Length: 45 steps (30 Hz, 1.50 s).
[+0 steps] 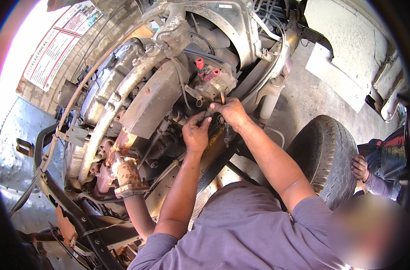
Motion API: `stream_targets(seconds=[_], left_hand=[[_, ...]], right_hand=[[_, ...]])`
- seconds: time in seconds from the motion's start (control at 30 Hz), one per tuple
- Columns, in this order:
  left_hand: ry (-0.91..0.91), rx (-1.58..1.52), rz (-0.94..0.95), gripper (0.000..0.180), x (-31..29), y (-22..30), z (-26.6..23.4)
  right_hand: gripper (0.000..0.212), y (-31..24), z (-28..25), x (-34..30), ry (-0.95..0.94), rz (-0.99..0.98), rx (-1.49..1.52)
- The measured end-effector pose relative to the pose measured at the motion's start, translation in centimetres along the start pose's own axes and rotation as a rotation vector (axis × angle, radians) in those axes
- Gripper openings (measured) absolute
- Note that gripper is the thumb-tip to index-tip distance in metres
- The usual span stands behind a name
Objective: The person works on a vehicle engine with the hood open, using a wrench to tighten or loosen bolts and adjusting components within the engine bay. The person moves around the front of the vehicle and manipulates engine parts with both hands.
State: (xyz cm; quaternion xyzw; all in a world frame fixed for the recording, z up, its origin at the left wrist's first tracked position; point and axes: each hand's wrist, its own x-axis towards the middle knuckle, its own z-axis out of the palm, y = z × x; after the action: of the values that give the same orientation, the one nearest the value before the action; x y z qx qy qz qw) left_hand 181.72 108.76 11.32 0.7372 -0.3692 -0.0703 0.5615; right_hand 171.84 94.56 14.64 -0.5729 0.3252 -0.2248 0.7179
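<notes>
Wall (81, 56): upper left, brick-patterned, tan and grey with pale joints. Sign (56, 51): mounted flat against the wall, white, red-bordered, dark lettering, coloured band along its upper end. Glare (20, 42): white, overexposed, at the upper-left edge beside the sign. Floor (301, 101): right of centre, grey, concrete-like, faintly mottled, evenly lit. Patch (335, 74): four-sided, straight-edged, near-white, against the floor at upper right; sheet or sunlight, cannot tell.

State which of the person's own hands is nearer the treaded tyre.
Right. The right hand is to the left of the treaded tyre, not touching it; the left hand is farther left.
</notes>
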Motion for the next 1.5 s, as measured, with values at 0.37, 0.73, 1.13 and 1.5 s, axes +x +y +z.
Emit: stream_targets(seconds=[0.37,0.73,1.13,1.5], left_hand=[[0.028,0.037,-0.019,0.028,0.0,0.0,0.2],[0.065,0.137,0.141,0.024,0.0,0.0,0.4],[0.088,0.385,0.313,0.027,0.4,0.5,0.7],[0.127,0.129,-0.044,0.042,-3.2,-3.1,-2.7]], right_hand=[[0.024,0.1,0.0,0.2,0.012,-0.004,0.006],[0.024,1.1,-0.5,1.3,-0.109,0.077,0.049],[0.030,1.1,-0.9,2.0,-0.168,0.034,-0.245],[0.034,1.9,-7.3,-4.9,-0.050,0.027,-0.332]])
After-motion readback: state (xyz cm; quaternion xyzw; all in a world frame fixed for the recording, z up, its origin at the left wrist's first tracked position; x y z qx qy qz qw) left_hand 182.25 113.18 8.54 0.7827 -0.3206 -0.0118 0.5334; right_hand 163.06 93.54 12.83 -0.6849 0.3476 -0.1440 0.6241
